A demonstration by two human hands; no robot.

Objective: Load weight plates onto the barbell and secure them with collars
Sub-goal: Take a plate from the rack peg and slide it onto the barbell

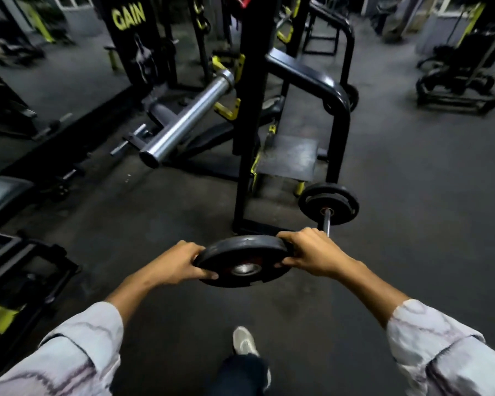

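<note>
Two hands carry one weight plate (242, 260) flat, hole up, well short of the barbell's bare sleeve (185, 120). Left hand (177, 262) and right hand (312, 252) curl over opposite rims, likely to balance it. Beyond the plate, a short bar (327, 221) with a loaded plate (329, 202) lies on the floor; its near end is hidden behind the plate. No collars visible.
</note>
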